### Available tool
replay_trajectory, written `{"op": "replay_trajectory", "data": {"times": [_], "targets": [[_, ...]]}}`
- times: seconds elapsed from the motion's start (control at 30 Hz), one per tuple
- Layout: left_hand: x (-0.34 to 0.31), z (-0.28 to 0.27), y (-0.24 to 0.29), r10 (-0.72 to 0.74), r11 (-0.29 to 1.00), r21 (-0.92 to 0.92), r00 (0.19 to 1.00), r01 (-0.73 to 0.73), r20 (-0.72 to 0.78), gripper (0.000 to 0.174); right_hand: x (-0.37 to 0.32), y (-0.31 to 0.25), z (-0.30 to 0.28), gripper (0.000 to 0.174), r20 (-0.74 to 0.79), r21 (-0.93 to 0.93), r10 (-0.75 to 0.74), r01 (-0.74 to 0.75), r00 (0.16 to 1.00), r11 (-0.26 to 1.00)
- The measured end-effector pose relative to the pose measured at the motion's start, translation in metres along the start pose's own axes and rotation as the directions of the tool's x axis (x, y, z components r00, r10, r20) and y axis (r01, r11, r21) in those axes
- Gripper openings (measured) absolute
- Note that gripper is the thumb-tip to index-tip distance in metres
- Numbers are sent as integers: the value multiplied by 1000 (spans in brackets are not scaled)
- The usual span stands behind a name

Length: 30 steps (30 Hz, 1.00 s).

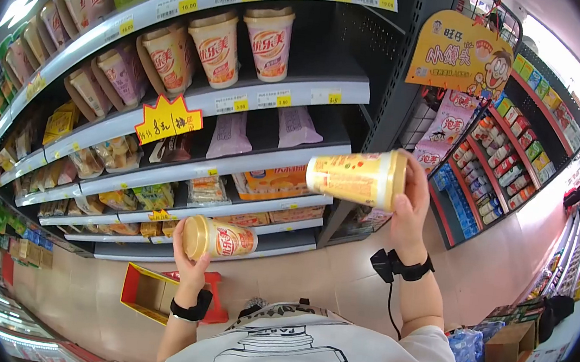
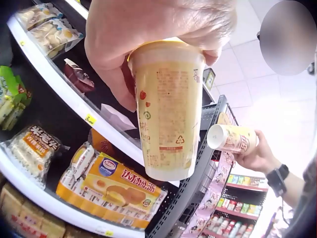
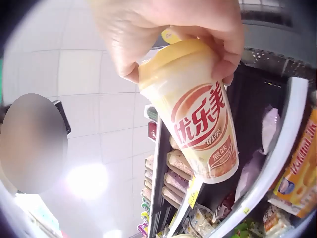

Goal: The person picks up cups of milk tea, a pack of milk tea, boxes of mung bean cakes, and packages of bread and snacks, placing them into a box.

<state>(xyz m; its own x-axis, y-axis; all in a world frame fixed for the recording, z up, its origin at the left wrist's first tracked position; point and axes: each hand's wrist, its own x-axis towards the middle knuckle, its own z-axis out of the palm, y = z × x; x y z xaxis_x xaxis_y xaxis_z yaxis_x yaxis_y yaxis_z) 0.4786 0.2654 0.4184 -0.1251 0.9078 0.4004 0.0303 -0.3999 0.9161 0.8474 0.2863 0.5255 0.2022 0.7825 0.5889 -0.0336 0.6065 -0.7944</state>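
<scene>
In the head view my left hand point(image 1: 188, 268) grips a milk tea cup point(image 1: 233, 241) by its gold lid end, the cup lying nearly sideways in front of the lower shelves. The left wrist view shows this cup's pale back with small print point(image 2: 168, 116). Higher up and to the right, my right hand point(image 1: 411, 206) holds a second milk tea cup point(image 1: 348, 176) around its yellow lid, its base pointing left. Its red and white logo point(image 3: 200, 116) faces the right wrist camera. More cups of this brand point(image 1: 215, 49) stand on the upper shelf.
Shelves with price-tag edges point(image 1: 242, 102) curve ahead, holding lilac packets point(image 1: 230, 134) and orange snack boxes point(image 1: 272, 181). A yellow sign point(image 1: 462, 54) hangs at the shelf end. On the floor are a yellow-red box point(image 1: 144, 293) and a red stool point(image 1: 215, 302). A cardboard box point(image 1: 509, 345) sits at right.
</scene>
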Motion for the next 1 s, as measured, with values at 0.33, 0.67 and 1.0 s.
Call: {"op": "replay_trajectory", "data": {"times": [0.33,0.67,1.0], "targets": [[65,-17,7,94,995,-40,993,-91,73,80,122,-15,54,46,-175,-90,-207,194,963,977],[105,-29,0,101,991,-111,971,-79,217,84,220,33,64,64,-303,-455,-226,68,926,888],[111,-15,18,154,988,-62,964,-144,218,88,324,59,81,61,114,-877,-298,237,948,419]]}}
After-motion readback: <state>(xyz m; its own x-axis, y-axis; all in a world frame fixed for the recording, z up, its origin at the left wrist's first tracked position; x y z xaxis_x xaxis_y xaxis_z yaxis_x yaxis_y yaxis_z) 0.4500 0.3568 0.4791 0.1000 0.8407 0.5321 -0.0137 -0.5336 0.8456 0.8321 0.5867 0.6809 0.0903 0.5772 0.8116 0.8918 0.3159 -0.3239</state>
